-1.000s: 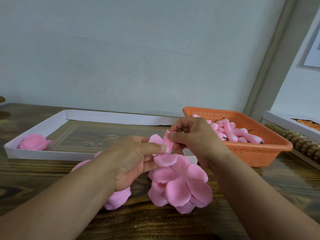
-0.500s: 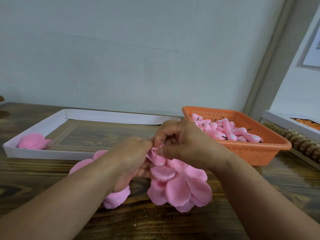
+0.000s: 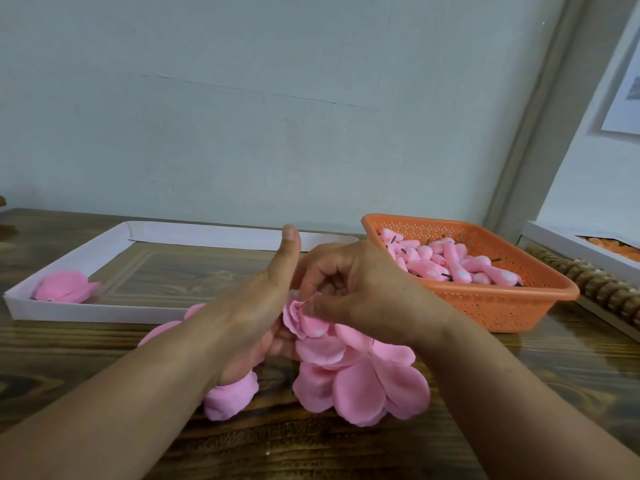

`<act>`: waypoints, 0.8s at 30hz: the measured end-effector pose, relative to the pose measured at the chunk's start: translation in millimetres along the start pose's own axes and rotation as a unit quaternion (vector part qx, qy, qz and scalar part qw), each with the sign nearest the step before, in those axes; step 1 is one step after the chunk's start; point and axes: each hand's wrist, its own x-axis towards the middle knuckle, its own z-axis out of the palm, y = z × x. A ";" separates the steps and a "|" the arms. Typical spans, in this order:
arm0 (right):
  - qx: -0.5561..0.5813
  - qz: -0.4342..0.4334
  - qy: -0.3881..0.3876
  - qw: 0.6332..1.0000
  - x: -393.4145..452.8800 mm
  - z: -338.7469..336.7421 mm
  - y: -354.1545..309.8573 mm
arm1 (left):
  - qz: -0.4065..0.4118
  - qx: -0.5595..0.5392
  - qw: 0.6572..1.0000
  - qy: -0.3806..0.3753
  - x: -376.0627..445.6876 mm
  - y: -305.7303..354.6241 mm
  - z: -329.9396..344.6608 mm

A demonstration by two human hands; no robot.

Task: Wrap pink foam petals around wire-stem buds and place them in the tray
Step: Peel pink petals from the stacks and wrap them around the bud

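1. Thumb of the left hand (image 3: 258, 306) now points straight up at frame centre; half a second ago it pressed against the right hand. Its lower fingers are hidden beneath the work, so I cannot tell whether they grip anything
2. Right hand (image 3: 360, 289) pinches the petal (image 3: 298, 315) with thumb and forefinger, curling it round the bud, which is mostly hidden; a second ago this petal stood flat between both hands
3. Judgement: the wrap is partly closed, and the lifted thumb probably makes room for the next turn
4. Loose petals (image 3: 360, 386) lie heaped just below the hands
5. Tray (image 3: 104, 311), at left centre, holds one finished flower (image 3: 62, 287) in its near corner, as it did before; nothing more has been placed
6. Basket (image 3: 502, 306), at right, holds many bare buds (image 3: 450, 265), so much remains
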 end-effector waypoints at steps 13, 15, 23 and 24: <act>-0.001 0.016 -0.015 1.000 -0.9 1.8 -6.7 | -0.003 0.036 0.999 0.029 -6.9 4.3 4.5; 0.013 0.023 0.016 1.000 0.8 2.4 -4.3 | -0.015 -0.004 1.000 0.008 -3.9 3.4 1.0; 0.175 0.101 0.208 0.957 6.5 -3.9 16.0 | 0.042 -0.091 0.994 0.044 -0.6 6.4 -0.9; 0.175 0.102 0.212 0.956 6.9 -3.0 16.0 | 0.053 -0.076 0.994 0.055 0.0 4.3 0.1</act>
